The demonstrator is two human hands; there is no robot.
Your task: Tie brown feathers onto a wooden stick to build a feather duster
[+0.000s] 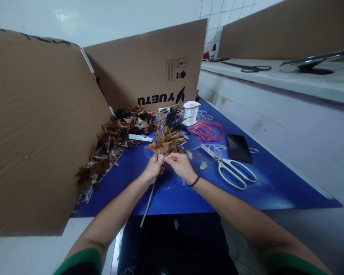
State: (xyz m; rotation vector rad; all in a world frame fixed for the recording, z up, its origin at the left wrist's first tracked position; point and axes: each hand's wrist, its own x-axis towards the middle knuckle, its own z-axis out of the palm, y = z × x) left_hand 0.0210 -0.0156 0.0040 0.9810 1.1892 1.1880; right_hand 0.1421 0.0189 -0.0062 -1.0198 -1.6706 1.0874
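A feather duster [166,139] with brown and black feathers and a thin pale stick [148,204] is held over the blue table [172,198]. My left hand [154,168] is closed around it at the base of the feathers, the stick's end poking out below. My right hand [181,165], with a black band at the wrist, pinches at the same spot, where something small and whitish shows between the fingertips; its kind is too small to make out. Just right of my right hand lie large scissors [232,170] with pale handles, their blades toward the back left.
Loose brown feathers [103,147] are heaped along the left cardboard panel [40,126]. Behind stand a white spool [191,113], red cord [206,130] and a back cardboard panel [137,68]. A dark phone [239,148] lies right; a ledge [289,78] holds black scissors [252,68].
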